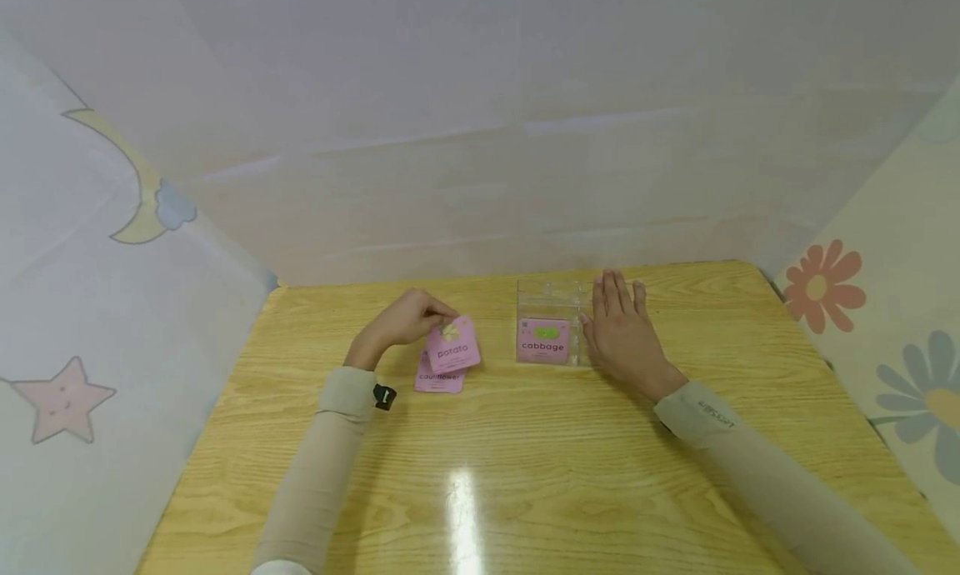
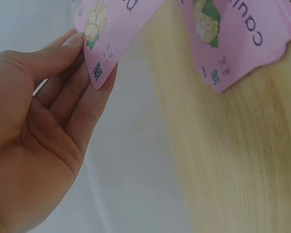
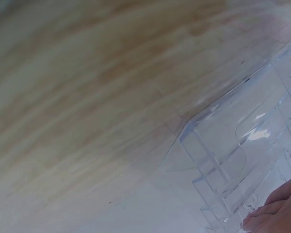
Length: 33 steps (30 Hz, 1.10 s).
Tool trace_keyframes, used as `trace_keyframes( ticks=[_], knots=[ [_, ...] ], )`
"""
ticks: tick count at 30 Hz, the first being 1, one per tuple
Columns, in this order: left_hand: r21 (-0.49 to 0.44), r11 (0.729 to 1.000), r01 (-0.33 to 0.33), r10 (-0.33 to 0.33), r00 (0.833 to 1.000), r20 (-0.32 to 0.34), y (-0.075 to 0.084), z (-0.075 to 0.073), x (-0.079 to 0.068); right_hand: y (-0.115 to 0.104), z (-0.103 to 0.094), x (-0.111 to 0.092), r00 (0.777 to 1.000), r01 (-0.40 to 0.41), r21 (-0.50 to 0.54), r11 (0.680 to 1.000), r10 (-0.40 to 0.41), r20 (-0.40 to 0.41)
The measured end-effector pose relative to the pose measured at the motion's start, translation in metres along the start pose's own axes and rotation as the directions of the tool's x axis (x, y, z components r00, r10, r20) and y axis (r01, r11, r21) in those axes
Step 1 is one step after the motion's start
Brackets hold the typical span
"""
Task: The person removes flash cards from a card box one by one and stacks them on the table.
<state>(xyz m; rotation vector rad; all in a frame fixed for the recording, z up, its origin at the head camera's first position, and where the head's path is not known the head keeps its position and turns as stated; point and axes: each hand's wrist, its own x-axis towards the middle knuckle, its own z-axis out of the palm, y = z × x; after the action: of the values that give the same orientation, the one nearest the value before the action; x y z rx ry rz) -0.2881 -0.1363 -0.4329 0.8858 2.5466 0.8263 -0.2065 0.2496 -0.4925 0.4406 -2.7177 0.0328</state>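
A pink potato flashcard [image 1: 453,347] is pinched between the thumb and fingers of my left hand [image 1: 408,318], its printed face turned up. Below it on the table lies a pink cauliflower card [image 1: 438,382], partly covered, with another card edge under it in the left wrist view. To the right, a clear plastic box [image 1: 547,293] stands with a pink cabbage card [image 1: 543,342] inside. My right hand [image 1: 624,333] rests along the box's right side, fingers straight and pointing away from me. Only its fingertips show in the right wrist view, beside the clear plastic.
A wooden table [image 1: 540,467] carries everything. A pale sheet wall [image 1: 480,200] rises behind its far edge. Side panels stand left and right, with a star [image 1: 63,400], a moon and flowers [image 1: 823,287] on them.
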Motion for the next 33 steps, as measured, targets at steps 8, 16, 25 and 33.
trace_keyframes(
  ticks=[8, 16, 25, 33],
  knots=[
    [-0.050, 0.999, 0.022, -0.019, 0.998, 0.066, -0.011, 0.000, -0.007, -0.001, -0.002, 0.002, 1.000, 0.001, -0.016, 1.000, -0.001, -0.002],
    [-0.070, 0.996, 0.058, -0.050, 0.992, 0.114, -0.020, 0.002, -0.012, -0.002, -0.004, 0.001, 1.000, 0.001, -0.016, 1.000, -0.001, 0.007],
    [-0.097, 0.991, 0.092, -0.079, 0.988, 0.132, -0.026, 0.006, -0.013, -0.002, -0.005, 0.002, 0.999, -0.012, -0.003, 1.000, 0.012, 0.037],
    [-0.067, 0.994, 0.086, -0.076, 0.988, 0.133, -0.029, 0.009, -0.013, -0.003, -0.007, 0.000, 0.999, -0.017, -0.003, 1.000, 0.017, 0.043]
  ],
)
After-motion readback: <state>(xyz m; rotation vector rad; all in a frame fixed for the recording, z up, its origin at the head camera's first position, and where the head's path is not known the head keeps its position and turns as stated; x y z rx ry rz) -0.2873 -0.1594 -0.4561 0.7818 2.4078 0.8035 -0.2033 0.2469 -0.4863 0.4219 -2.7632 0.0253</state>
